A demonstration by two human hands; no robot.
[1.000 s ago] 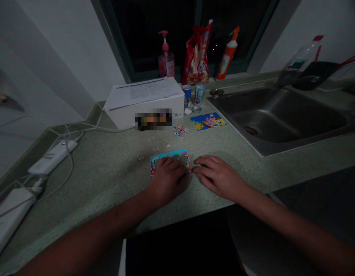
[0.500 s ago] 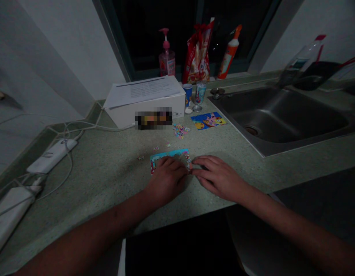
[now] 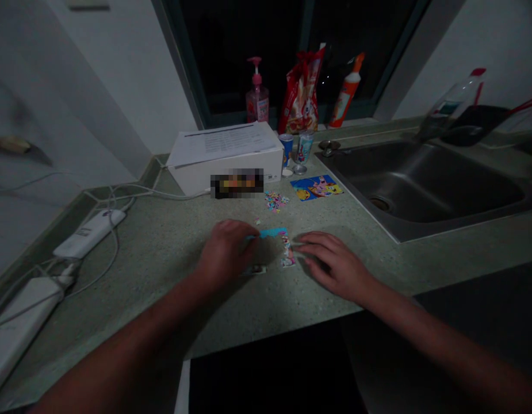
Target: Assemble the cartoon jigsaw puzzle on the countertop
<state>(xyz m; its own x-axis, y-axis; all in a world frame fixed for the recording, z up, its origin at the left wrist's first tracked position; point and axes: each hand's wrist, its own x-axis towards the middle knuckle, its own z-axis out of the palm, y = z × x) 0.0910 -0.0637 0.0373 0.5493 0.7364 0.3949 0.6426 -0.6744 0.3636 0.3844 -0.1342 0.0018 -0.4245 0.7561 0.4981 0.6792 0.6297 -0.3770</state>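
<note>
On the speckled countertop, the left hand is curling over a jigsaw puzzle, pinch unclear, the right hand lying spread nearby; a careless brush could scatter the loose pieces

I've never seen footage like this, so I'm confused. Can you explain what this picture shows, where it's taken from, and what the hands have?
There's no machine here. This view comes from a camera worn on a person's head, looking forward and down, so the arms at the bottom are that person's own. On a speckled green countertop lies a partly assembled puzzle with a blue edge. Beyond it are a small heap of colourful pieces and a cartoon picture card. The left hand is at the puzzle's edge, and I can't tell whether it holds anything. The right hand is beside the puzzle, holding nothing visible. Farther back are a steel sink and a white box topped with papers.
</note>
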